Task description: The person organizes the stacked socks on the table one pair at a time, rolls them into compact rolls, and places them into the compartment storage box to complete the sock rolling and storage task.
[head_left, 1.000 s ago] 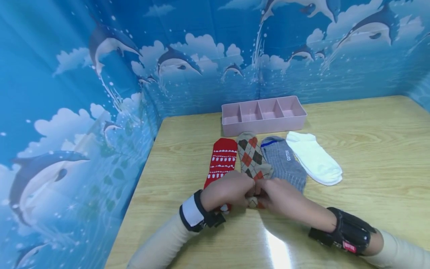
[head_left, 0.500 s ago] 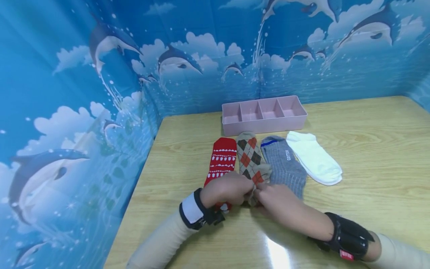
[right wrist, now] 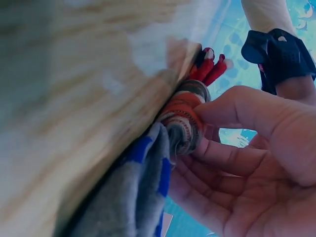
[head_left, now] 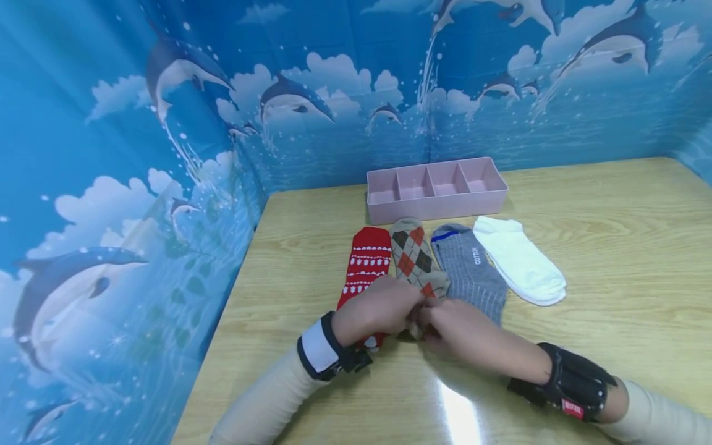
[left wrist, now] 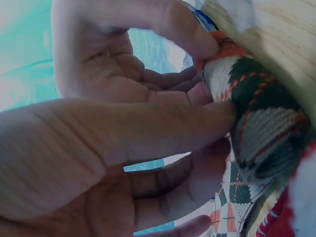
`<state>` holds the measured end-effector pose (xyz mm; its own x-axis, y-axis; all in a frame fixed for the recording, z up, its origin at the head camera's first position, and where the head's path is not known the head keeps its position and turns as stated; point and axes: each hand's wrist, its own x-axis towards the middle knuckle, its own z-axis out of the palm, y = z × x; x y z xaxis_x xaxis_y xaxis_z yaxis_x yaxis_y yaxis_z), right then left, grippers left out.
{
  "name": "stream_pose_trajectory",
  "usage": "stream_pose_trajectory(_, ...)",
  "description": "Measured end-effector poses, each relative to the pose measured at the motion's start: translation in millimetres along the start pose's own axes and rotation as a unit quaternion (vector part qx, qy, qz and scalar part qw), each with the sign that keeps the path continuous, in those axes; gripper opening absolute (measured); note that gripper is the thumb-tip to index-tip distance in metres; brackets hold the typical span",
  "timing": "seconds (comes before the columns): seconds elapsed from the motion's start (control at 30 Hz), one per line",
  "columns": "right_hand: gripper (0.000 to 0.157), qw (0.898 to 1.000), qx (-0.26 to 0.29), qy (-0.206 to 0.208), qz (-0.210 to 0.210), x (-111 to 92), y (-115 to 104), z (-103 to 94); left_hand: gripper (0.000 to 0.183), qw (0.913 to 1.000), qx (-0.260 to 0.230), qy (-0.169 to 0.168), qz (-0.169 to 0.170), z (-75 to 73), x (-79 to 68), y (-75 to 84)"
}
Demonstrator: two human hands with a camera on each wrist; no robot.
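Note:
An argyle sock (head_left: 410,252) in beige, orange and dark brown lies lengthwise on the table, its near end curled into a roll. My left hand (head_left: 384,307) pinches the left side of this roll between thumb and fingers. From the right, my right hand (head_left: 464,334) pinches the other side, thumb on top in the right wrist view. Both wrist views show the rolled sock end (left wrist: 269,106) close up. Under my left forearm and hand, a red sock (head_left: 368,262) with white patterns is partly covered. A grey sock (head_left: 473,269) lies just right of the argyle one.
White socks (head_left: 520,262) lie slanted at the right of the row. Behind the socks stands a pink box (head_left: 439,207) with several compartments. A dolphin-print curtain (head_left: 345,123) hangs along the table's back and left. Wooden tabletop (head_left: 623,247) extends to the right.
The argyle sock's near end, flat below my hands a second ago, has been lifted and rolled away from me. Both hands stay close together; the other socks and box have not moved.

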<state>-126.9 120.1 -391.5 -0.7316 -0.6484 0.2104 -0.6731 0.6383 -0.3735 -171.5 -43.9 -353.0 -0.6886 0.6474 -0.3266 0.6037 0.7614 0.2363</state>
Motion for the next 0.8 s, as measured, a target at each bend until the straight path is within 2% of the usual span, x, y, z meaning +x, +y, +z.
stream_pose_trajectory(0.1, 0.015, 0.999, 0.042, -0.024, 0.02, 4.8, 4.1, -4.0, 0.015, 0.9999, -0.001, 0.01, 0.004, -1.6, -0.5, -0.4)
stream_pose_trajectory(0.2, 0.014, 0.994, 0.077, -0.066, 0.049, 12.0, 9.4, -9.6, 0.019, 1.0, 0.003, 0.004, -0.002, -3.0, -1.7, -0.8)
stream_pose_trajectory(0.33, 0.011, 0.978, 0.137, -0.135, 0.086, 23.8, 15.0, -16.0, 0.021, 0.9999, 0.002, -0.009, -0.006, -4.0, -4.3, -1.9)
stream_pose_trajectory(0.5, 0.012, 0.951, 0.191, -0.204, 0.13, 35.6, 19.9, -21.2, 0.023, 0.9995, -0.009, -0.028, 0.004, -5.0, -4.8, -4.9)
stream_pose_trajectory(0.63, 0.015, 0.939, 0.226, -0.229, 0.12, 40.1, 25.9, -24.7, 0.02, 0.999, -0.017, -0.042, 0.002, -7.0, -1.7, -5.3)
stream_pose_trajectory(0.8, 0.02, 0.93, 0.265, -0.238, 0.094, 41.3, 32.1, -28.9, 0.021, 0.9984, -0.032, -0.047, -0.005, -9.6, 3.8, -4.6)
